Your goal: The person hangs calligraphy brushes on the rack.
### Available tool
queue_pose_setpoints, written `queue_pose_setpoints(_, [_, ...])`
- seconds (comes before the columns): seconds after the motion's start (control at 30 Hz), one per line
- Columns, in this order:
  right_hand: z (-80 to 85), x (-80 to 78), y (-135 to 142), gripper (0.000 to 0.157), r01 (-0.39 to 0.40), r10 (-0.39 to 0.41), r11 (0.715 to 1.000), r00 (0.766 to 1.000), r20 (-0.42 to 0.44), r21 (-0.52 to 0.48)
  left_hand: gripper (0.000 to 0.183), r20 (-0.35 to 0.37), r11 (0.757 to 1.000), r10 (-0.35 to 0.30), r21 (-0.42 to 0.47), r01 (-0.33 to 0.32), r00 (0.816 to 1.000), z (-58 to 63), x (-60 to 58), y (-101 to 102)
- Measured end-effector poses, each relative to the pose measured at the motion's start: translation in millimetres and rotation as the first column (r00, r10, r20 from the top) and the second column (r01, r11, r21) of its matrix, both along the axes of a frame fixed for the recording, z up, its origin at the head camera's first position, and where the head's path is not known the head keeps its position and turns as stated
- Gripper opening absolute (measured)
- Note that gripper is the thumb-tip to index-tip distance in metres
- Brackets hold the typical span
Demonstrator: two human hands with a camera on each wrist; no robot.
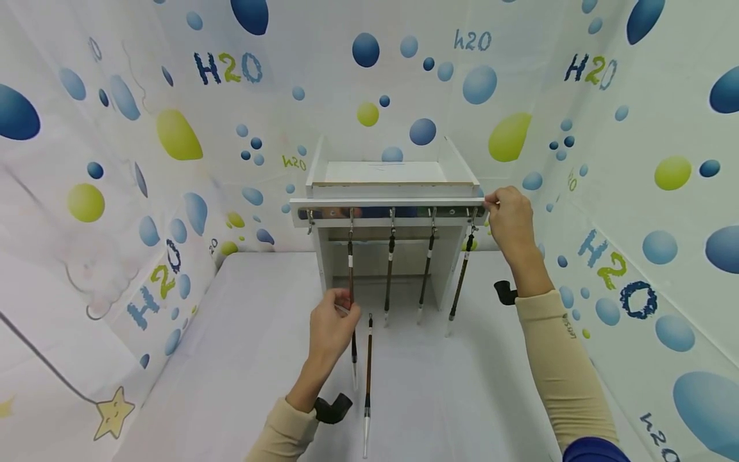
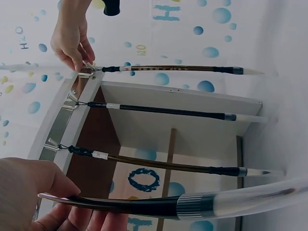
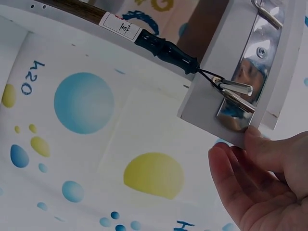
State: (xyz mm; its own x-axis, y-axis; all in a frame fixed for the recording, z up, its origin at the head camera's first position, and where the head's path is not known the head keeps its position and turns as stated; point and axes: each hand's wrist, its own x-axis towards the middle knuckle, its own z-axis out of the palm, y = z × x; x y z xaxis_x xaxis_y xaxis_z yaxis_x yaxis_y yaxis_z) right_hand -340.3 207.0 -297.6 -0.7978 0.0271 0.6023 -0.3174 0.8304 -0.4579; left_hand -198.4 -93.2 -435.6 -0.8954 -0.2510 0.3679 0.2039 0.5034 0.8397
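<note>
Head view: the left hand's grip (image 1: 333, 327) pinches a brush (image 1: 350, 273) that hangs from the second hook (image 1: 351, 217) from the left on the white rack (image 1: 398, 191), while the right hand's grip (image 1: 512, 219) pinches the rack's right end. Three more brushes (image 1: 389, 273) hang to the right; a loose brush (image 1: 369, 359) lies on the bench (image 1: 242, 333) near the left hand.
</note>
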Motion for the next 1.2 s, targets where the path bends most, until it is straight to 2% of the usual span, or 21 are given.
queue_pose_setpoints(0.87, [-0.3, -1.4, 0, 0.017, -0.001, 0.001, 1.0, 1.0, -0.006, 0.007, 0.024, -0.011, 1.0, 0.01, 0.007, -0.01, 1.0, 4.8, -11.1, -2])
queue_pose_setpoints(1.2, [-0.9, -0.8, -1, 0.017, 0.001, -0.001, 1.0, 1.0, -0.001, 0.01, 0.023, -0.009, 1.0, 0.013, -0.014, -0.013, 1.0, -3.7, -19.0, -7])
